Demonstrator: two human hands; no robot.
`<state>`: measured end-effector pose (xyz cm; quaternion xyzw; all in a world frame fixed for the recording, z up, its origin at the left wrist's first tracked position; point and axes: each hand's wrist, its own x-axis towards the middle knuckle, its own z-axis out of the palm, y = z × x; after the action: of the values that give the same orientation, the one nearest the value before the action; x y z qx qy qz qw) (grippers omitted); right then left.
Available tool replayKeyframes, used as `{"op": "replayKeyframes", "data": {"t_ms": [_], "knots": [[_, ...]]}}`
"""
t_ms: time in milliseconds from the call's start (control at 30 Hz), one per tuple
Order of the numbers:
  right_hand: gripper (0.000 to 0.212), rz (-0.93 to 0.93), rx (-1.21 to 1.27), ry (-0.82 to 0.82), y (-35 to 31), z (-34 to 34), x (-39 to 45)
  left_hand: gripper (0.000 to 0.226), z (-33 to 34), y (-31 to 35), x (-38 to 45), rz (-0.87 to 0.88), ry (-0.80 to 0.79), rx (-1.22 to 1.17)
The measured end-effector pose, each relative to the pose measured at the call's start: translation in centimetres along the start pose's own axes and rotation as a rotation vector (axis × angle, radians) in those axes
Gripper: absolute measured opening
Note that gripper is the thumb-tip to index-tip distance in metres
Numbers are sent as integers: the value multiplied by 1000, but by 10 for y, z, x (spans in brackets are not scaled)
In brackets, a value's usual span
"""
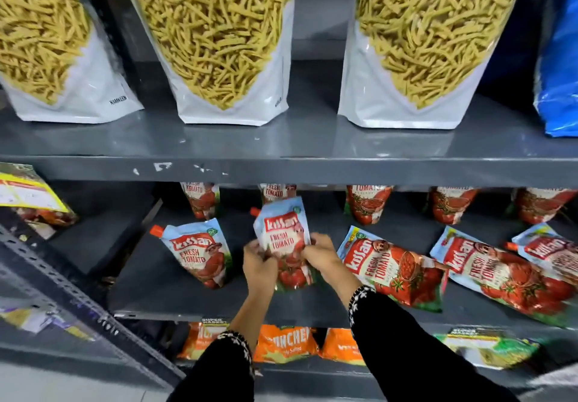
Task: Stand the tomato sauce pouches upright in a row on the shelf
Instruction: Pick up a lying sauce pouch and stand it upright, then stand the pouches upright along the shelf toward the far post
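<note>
Both your hands grip one tomato sauce pouch upright on the middle shelf.

Your left hand (259, 265) and right hand (320, 253) pinch the held pouch (283, 232) by its sides on the shelf (162, 279); a standing pouch (200, 253) is just left, and fallen pouches (394, 268) lie right.

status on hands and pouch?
Both hands gripping red-and-blue tomato sauce pouch, upright on grey metal shelf. Three pouches lying flat, right side.
</note>
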<state>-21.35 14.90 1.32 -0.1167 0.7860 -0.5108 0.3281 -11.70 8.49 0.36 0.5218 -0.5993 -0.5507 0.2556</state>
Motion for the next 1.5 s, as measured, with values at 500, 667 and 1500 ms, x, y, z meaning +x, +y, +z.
{"op": "replayKeyframes", "data": {"t_ms": [500,667,1500], "knots": [[58,-290,-555,297,22,-75,-13,39,36,-2,-46,-338,34,-225],[40,-56,-934,265,31,-154,1,40,91,3,-80,-545,-322,-254],[32,-296,124,-14,78,-224,3,20,161,37,-120,225,251,-55]]}}
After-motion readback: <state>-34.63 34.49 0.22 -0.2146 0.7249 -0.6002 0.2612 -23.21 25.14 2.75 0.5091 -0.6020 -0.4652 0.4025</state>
